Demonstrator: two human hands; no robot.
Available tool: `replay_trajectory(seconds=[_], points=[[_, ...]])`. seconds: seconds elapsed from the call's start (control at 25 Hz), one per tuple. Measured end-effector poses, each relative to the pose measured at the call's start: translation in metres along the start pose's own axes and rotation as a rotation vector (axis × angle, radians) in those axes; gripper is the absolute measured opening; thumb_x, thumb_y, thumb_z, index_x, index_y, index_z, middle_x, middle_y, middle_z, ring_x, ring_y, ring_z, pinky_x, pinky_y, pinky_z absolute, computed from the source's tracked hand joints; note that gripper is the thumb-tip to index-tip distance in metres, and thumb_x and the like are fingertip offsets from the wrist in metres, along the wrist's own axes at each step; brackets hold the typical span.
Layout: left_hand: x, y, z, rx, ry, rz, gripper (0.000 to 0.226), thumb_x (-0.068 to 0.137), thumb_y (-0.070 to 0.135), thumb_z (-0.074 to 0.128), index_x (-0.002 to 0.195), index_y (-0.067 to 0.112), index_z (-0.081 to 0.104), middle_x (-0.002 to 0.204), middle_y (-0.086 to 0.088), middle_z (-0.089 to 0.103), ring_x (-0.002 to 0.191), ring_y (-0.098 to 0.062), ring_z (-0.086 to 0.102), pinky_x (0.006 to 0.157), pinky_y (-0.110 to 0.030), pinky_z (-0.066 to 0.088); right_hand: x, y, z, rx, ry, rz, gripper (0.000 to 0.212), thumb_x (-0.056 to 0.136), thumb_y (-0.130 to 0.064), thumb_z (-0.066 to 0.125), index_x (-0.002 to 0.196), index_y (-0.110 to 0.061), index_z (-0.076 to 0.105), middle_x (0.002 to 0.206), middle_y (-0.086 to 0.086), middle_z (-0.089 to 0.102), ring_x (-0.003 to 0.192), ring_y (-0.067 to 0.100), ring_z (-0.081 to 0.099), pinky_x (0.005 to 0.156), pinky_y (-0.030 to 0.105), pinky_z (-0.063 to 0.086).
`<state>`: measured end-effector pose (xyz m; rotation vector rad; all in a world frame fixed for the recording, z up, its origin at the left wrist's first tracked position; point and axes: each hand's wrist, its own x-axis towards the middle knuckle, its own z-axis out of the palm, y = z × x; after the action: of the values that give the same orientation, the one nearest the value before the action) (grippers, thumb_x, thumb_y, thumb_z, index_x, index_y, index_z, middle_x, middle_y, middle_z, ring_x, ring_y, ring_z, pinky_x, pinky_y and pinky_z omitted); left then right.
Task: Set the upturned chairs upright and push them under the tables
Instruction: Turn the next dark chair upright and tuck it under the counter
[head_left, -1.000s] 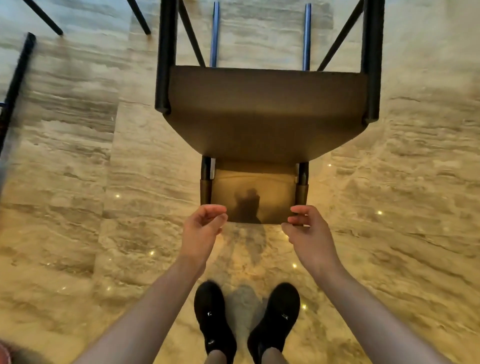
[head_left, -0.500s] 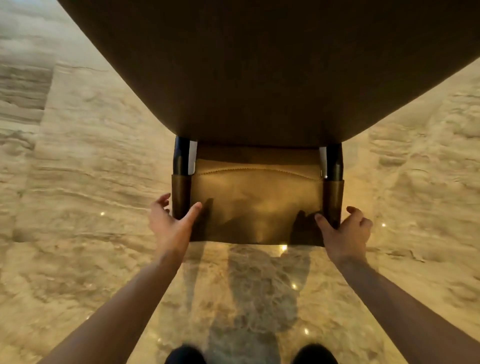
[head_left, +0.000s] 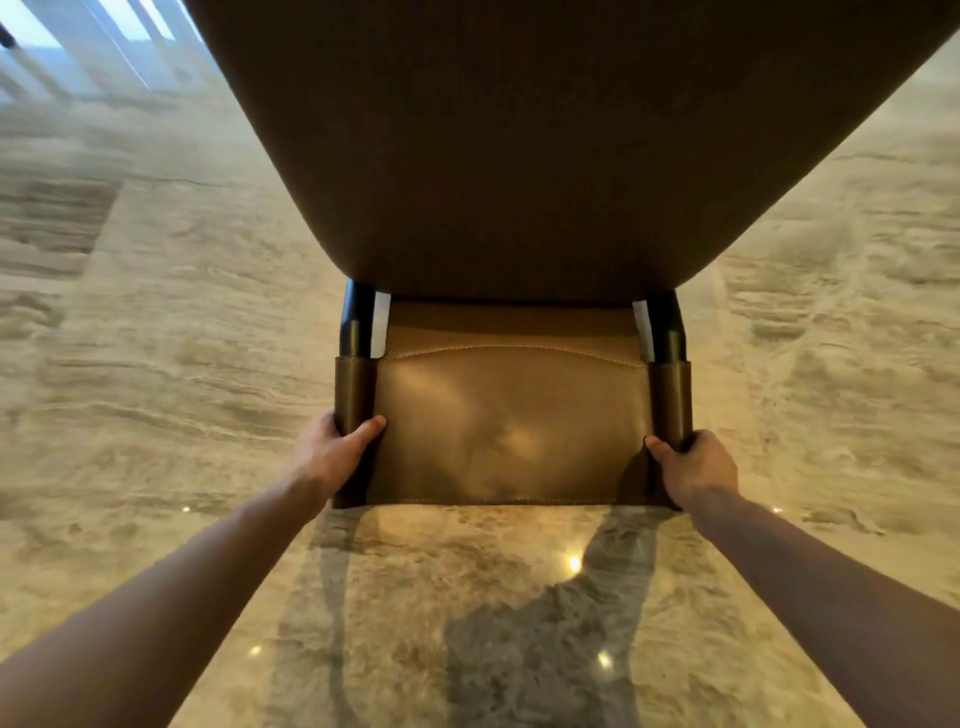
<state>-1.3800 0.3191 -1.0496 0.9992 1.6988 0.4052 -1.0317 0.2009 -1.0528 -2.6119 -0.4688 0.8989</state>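
Above the polished beige marble floor (head_left: 156, 415), brown leather-backed chair (head_left: 509, 426) hangs inverted, backrest nearest, seat underside running away overhead. Left hand (head_left: 332, 452) and right hand (head_left: 696, 467) clench the backrest's side posts. Since half a second ago both grips have closed and the chair sits closer.

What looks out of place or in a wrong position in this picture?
The chair is upturned: its seat underside fills the upper view, and its backrest points down toward the marble floor. The left hand and right hand grip the backrest's side posts. No damage or spill shows.
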Motion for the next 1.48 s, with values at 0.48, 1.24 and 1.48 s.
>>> replay_trajectory(seconds=[0.48, 1.24, 1.48], points=[[-0.026, 0.033, -0.020, -0.058, 0.015, -0.032, 0.032, 0.094, 0.030, 0.066, 0.120, 0.014, 0.058, 0.099, -0.009, 0.067, 0.088, -0.023, 0.066, 0.063, -0.030, 0.052, -0.034, -0.020, -0.034, -0.101, 0.009, -0.069, 0.045, 0.095, -0.037, 0.061, 0.114, 0.003, 0.056, 0.111, 0.023, 0.061, 0.101, 0.040, 0.061, 0.081, 0.042, 0.051], [-0.268, 0.290, -0.144, 0.214, 0.099, -0.077, 0.040, 0.090, 0.040, 0.069, 0.103, 0.003, 0.061, 0.094, -0.016, 0.065, 0.079, -0.032, 0.064, 0.053, -0.034, 0.052, -0.227, -0.174, -0.337, -0.312, -0.037, -0.075, 0.049, 0.099, -0.045, 0.048, 0.114, 0.001, 0.052, 0.103, 0.021, 0.061, 0.088, 0.040, 0.060, 0.070, 0.041, 0.050], [-0.332, 0.367, -0.173, 0.272, 0.117, -0.107, 0.041, 0.087, 0.036, 0.072, 0.100, -0.001, 0.063, 0.092, -0.018, 0.065, 0.079, -0.034, 0.063, 0.054, -0.030, 0.047, -0.266, -0.218, -0.425, -0.349, -0.096, -0.099, 0.047, 0.098, -0.047, 0.049, 0.108, -0.001, 0.057, 0.094, 0.020, 0.064, 0.080, 0.035, 0.062, 0.066, 0.035, 0.049]])
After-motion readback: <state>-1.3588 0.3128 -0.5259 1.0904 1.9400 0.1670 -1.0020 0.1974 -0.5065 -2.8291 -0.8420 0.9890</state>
